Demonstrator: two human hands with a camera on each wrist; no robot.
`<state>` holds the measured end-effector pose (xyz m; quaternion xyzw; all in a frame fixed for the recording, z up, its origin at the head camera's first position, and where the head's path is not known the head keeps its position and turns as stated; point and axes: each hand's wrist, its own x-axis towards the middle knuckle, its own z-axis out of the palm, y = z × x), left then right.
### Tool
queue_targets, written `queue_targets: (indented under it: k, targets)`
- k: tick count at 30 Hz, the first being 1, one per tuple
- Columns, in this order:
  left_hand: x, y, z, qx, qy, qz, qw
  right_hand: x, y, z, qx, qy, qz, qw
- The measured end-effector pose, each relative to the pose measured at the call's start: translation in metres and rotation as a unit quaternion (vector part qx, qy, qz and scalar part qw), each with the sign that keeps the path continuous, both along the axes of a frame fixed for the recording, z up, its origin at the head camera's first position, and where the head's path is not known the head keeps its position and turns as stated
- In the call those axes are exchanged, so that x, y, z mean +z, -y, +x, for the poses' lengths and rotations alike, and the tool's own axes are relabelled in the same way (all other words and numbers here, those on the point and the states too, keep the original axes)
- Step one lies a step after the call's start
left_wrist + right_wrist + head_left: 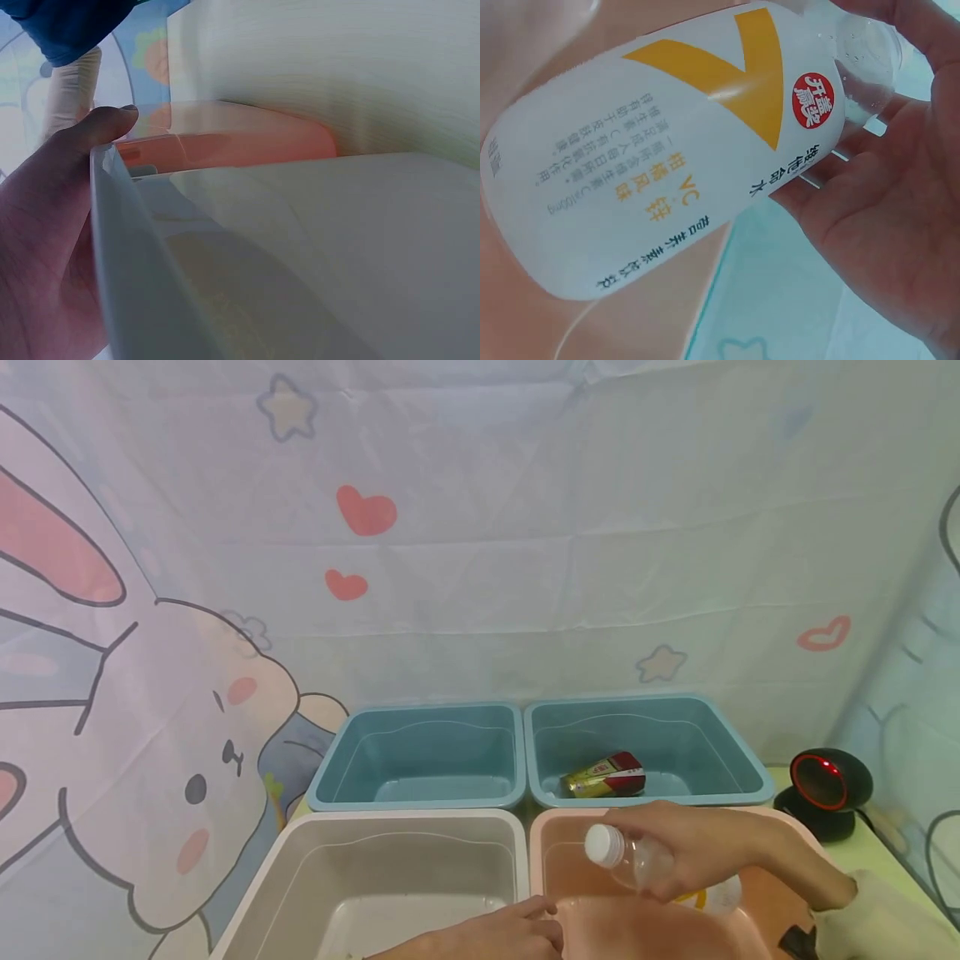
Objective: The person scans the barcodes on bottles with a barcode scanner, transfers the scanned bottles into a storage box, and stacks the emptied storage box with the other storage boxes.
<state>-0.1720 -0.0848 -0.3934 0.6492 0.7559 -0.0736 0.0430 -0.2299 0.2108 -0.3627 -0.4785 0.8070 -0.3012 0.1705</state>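
Note:
My right hand holds a clear plastic drink bottle around its upper body, within the outline of the pink bin. Its white cap points to the left, and the bottle lies tilted on its side in the grip. In the right wrist view, a white label with a yellow V shape covers the lower body. At the bin rims, my left hand holds nothing, with fingers loosely bent. In the left wrist view its thumb lies at a pale rim, and the other fingers are hidden.
A beige bin stands left of the pink one. Behind them are two blue bins; the right one contains a red and gold can. A black device with a red-lit ring stands at the right.

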Motion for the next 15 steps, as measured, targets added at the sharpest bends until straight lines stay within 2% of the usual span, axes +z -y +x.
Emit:
queue_targets:
  k: [5,8,15]
  targets:
    - [-0.002,0.000,-0.001,0.000,0.003,0.003,1.0000,0.008,-0.010,0.007,-0.021,-0.020,-0.023,0.9993]
    - [-0.002,0.000,-0.001,-0.003,0.001,0.004,1.0000,0.012,-0.015,0.010,-0.045,-0.008,-0.029,0.9985]
    - [-0.002,0.000,-0.001,-0.034,-0.044,0.017,0.9983,0.023,-0.028,0.013,-0.066,-0.010,-0.066,0.9956]
